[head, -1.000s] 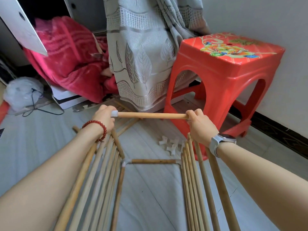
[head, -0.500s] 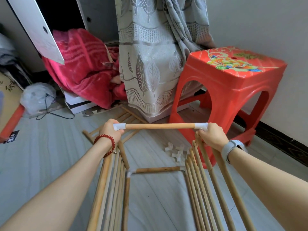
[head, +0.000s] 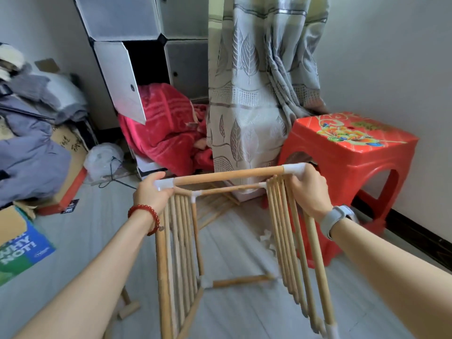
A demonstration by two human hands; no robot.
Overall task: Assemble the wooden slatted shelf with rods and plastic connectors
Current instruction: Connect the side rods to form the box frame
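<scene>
I hold the wooden shelf frame [head: 230,231] up in front of the red plastic stool [head: 352,167]. My left hand [head: 151,194] curls around the white plastic connector [head: 164,184] at one end of the top rod [head: 228,176] — my right hand [head: 309,192] wraps the white corner connector [head: 293,169] at the other end, right beside the stool. More white connectors [head: 267,239] lie on the floor by the stool's foot.

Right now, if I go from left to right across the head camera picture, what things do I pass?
Grey clothes pile → white plastic bag → left hand → top rod → right hand → red stool.
</scene>
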